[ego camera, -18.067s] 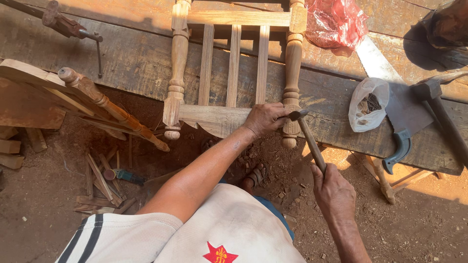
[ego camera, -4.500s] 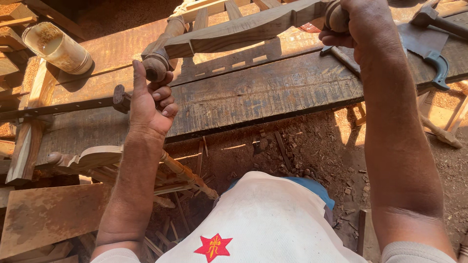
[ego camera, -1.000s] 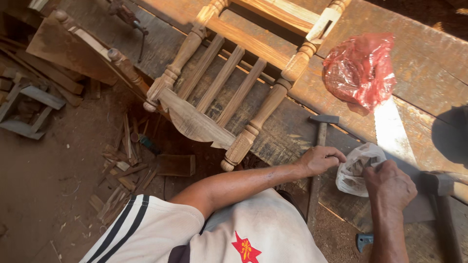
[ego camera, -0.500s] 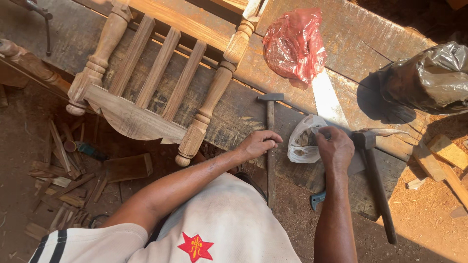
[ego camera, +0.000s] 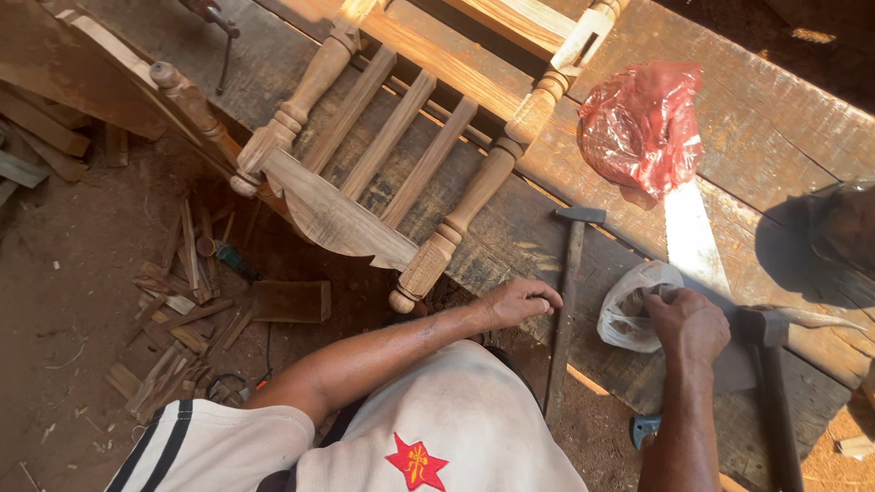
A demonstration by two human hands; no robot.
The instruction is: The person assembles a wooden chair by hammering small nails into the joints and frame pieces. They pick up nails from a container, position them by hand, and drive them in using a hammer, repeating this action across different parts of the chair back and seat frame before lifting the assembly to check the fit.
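Your right hand (ego camera: 685, 321) pinched into the crumpled white plastic bag (ego camera: 629, 310); left of the bag, your left hand (ego camera: 521, 301) rested loosely curled, holding nothing, beside the wooden-handled hammer (ego camera: 565, 301).

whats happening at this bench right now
A person leans over a rough wooden workbench. Their right hand reaches into a small white plastic bag, fingers at its mouth. Their left hand rests on the bench edge beside a hammer. A chair frame with turned legs and slats lies across the planks, with a red plastic bag and a handsaw nearby.
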